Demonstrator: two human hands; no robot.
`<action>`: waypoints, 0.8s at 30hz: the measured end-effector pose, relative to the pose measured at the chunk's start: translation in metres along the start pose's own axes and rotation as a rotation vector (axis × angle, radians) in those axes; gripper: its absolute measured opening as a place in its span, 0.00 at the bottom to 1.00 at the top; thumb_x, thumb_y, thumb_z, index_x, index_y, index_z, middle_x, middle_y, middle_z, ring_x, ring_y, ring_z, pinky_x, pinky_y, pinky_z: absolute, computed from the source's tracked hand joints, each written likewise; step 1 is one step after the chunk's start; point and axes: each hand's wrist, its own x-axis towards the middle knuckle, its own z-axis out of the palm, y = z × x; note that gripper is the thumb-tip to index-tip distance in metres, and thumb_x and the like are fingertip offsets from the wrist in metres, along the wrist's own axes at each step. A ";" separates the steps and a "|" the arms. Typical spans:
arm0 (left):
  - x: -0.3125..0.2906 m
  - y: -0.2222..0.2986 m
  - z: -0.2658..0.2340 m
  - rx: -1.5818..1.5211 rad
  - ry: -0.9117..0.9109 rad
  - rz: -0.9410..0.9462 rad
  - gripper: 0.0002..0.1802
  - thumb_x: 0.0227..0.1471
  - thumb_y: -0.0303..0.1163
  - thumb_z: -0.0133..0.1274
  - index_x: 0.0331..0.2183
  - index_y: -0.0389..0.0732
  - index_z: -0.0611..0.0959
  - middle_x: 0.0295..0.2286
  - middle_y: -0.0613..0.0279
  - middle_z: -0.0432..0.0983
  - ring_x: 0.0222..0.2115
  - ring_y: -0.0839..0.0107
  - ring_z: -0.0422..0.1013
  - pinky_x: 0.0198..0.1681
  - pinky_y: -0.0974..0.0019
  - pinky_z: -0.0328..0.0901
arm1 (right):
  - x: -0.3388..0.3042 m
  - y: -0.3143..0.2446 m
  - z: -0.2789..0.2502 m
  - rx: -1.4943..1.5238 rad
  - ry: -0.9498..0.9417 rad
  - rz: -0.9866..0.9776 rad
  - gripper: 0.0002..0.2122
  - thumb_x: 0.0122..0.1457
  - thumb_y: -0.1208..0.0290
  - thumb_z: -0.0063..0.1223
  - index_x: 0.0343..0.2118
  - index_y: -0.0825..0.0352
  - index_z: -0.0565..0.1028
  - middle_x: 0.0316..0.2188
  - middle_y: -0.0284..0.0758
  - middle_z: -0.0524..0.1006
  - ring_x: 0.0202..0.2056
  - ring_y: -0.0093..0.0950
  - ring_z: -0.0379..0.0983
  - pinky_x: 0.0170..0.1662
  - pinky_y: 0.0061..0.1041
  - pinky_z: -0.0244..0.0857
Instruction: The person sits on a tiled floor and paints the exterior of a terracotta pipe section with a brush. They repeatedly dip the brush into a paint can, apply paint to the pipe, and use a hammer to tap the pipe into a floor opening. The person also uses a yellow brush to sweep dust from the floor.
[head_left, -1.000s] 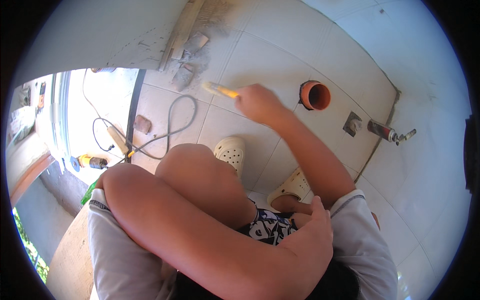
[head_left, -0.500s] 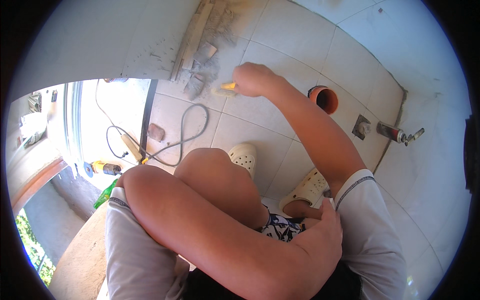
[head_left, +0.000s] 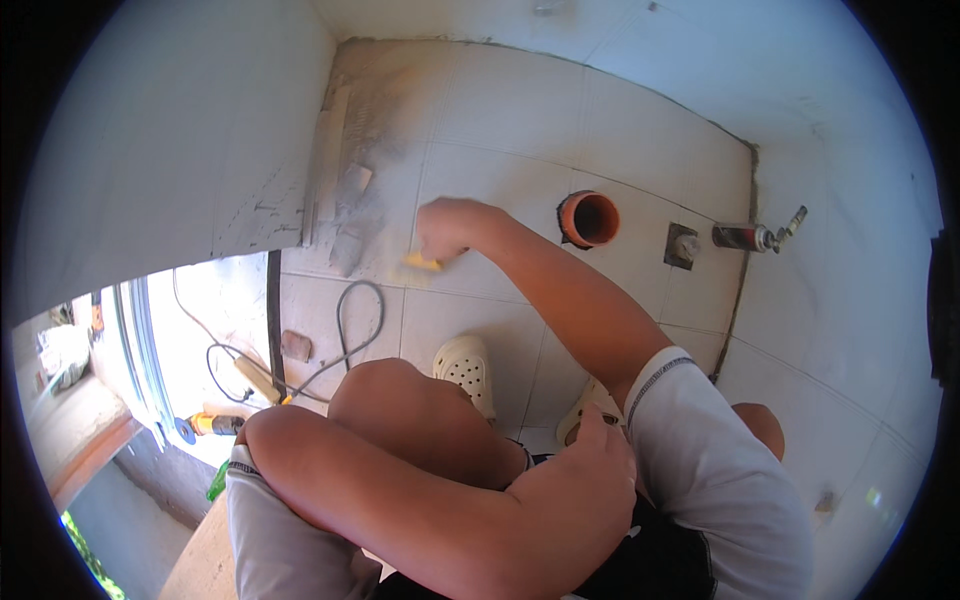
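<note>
My right hand (head_left: 446, 226) is closed round a paintbrush with a yellow handle (head_left: 424, 262), low over the dusty tiled floor (head_left: 480, 270). Its bristles are blurred by motion and hard to make out. Just left of the brush lie grey broken tile pieces (head_left: 346, 250) amid dust, which hangs hazily in the air there. My left arm crosses in front of my body. My left hand (head_left: 597, 455) rests near my right sleeve with its fingers stretched out, and I see nothing in it.
An orange pipe end (head_left: 590, 219) rises from the floor; beyond it are a square drain opening (head_left: 683, 246) and a spray can (head_left: 742, 237) by the wall. At left lie a looped grey cord (head_left: 360, 330), a reddish stone piece (head_left: 296, 346) and a yellow angle grinder (head_left: 215, 424).
The right hand and brush have moved a little left and toward me. My view has shifted, showing more of the far wall. The left hand has moved slightly left, with its fingers lower.
</note>
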 end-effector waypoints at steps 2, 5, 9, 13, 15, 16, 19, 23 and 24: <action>0.002 0.000 0.002 0.013 0.018 0.004 0.14 0.58 0.38 0.50 0.34 0.40 0.86 0.31 0.63 0.80 0.37 0.69 0.72 0.45 0.63 0.63 | -0.002 0.008 0.002 -0.096 -0.135 -0.051 0.09 0.53 0.69 0.59 0.32 0.68 0.84 0.33 0.47 0.83 0.37 0.45 0.81 0.39 0.45 0.74; 0.004 -0.002 0.003 0.019 0.056 0.022 0.15 0.56 0.39 0.51 0.34 0.40 0.88 0.32 0.62 0.81 0.37 0.68 0.73 0.46 0.62 0.63 | -0.008 0.038 0.013 0.091 0.290 0.075 0.12 0.57 0.64 0.58 0.35 0.67 0.84 0.34 0.47 0.84 0.37 0.46 0.81 0.41 0.45 0.74; -0.003 -0.002 -0.002 0.028 0.009 0.051 0.16 0.56 0.39 0.51 0.36 0.41 0.88 0.32 0.61 0.82 0.37 0.66 0.74 0.46 0.61 0.63 | -0.058 0.146 -0.009 0.277 0.576 0.090 0.10 0.58 0.62 0.57 0.39 0.58 0.84 0.34 0.43 0.83 0.37 0.46 0.79 0.42 0.45 0.73; -0.004 -0.005 -0.004 0.065 0.036 0.049 0.16 0.57 0.38 0.49 0.38 0.40 0.87 0.35 0.59 0.82 0.37 0.65 0.75 0.47 0.61 0.64 | -0.138 0.259 -0.050 -0.245 0.262 0.745 0.16 0.57 0.56 0.63 0.42 0.62 0.84 0.43 0.41 0.84 0.46 0.42 0.81 0.46 0.43 0.76; -0.004 -0.006 -0.006 0.114 0.072 0.055 0.16 0.57 0.38 0.49 0.38 0.40 0.87 0.36 0.59 0.82 0.38 0.64 0.75 0.48 0.60 0.64 | -0.177 0.289 -0.049 -0.358 0.251 0.843 0.17 0.55 0.56 0.65 0.42 0.63 0.84 0.45 0.41 0.84 0.47 0.41 0.82 0.47 0.43 0.77; -0.006 -0.006 -0.009 0.154 0.087 0.054 0.17 0.58 0.38 0.49 0.38 0.39 0.87 0.36 0.58 0.82 0.39 0.64 0.75 0.48 0.60 0.64 | -0.187 0.297 -0.044 -0.358 0.264 0.860 0.17 0.55 0.57 0.65 0.42 0.63 0.84 0.44 0.41 0.84 0.46 0.41 0.82 0.46 0.43 0.77; -0.003 -0.007 -0.011 0.190 0.100 0.062 0.18 0.58 0.38 0.49 0.40 0.38 0.87 0.38 0.57 0.83 0.40 0.63 0.76 0.50 0.59 0.64 | -0.185 0.293 -0.030 -0.350 0.361 0.825 0.16 0.53 0.58 0.67 0.39 0.65 0.84 0.42 0.42 0.84 0.45 0.42 0.82 0.45 0.43 0.77; 0.017 -0.012 -0.002 -0.008 -0.093 0.105 0.25 0.63 0.36 0.46 0.53 0.28 0.80 0.51 0.40 0.78 0.49 0.50 0.75 0.61 0.49 0.64 | -0.109 0.246 -0.027 -0.224 0.375 0.631 0.15 0.54 0.59 0.66 0.36 0.66 0.84 0.38 0.44 0.85 0.43 0.43 0.82 0.45 0.42 0.77; 0.020 -0.011 -0.002 -0.021 -0.085 0.099 0.25 0.62 0.37 0.47 0.52 0.28 0.81 0.50 0.40 0.78 0.48 0.51 0.76 0.61 0.48 0.64 | -0.087 0.230 -0.029 -0.179 0.416 0.587 0.15 0.53 0.59 0.66 0.36 0.67 0.84 0.38 0.44 0.84 0.42 0.43 0.82 0.45 0.43 0.77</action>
